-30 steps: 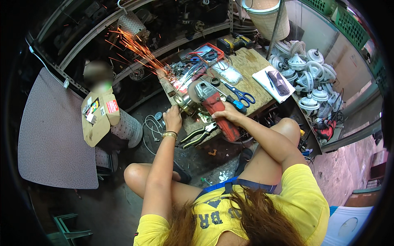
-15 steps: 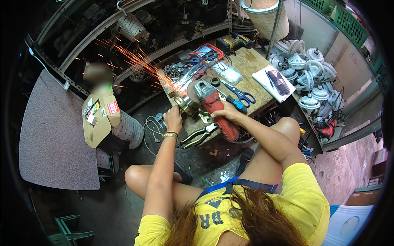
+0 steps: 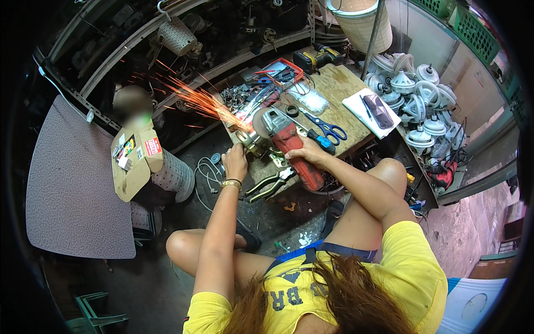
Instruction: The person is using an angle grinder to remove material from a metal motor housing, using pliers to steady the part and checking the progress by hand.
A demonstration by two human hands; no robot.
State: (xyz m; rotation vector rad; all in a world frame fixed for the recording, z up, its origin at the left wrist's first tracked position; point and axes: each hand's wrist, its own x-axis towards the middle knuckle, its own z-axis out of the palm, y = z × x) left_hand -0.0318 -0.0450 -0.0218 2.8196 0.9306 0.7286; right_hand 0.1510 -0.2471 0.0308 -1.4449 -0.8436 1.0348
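Note:
My right hand (image 3: 307,152) is wrapped round the body of a red angle grinder (image 3: 288,143). The grinder's disc (image 3: 260,122) meets a round brass-coloured metal part (image 3: 254,143) at the near left edge of the wooden bench, and orange sparks (image 3: 208,104) fly from there to the upper left. On the left side of that metal part, my left hand (image 3: 236,161) grips it with closed fingers. Pliers with dark and yellow handles (image 3: 267,186) lie just below the metal part. A blue-handled screwdriver (image 3: 324,143) and blue scissors (image 3: 332,131) rest right of the grinder.
Loose screws (image 3: 237,98), a red-rimmed tray (image 3: 286,72) and a yellow-black power drill (image 3: 318,58) occupy the far side of the wooden bench (image 3: 356,83). A phone (image 3: 378,111) lies on white paper at right. White plastic gear housings (image 3: 420,106) are piled beyond. An opened cardboard box (image 3: 137,161) stands left.
The spark stream looks thicker and spreads in a slightly different fan. Both hands and the grinder are almost where they were; my left knee has shifted slightly left.

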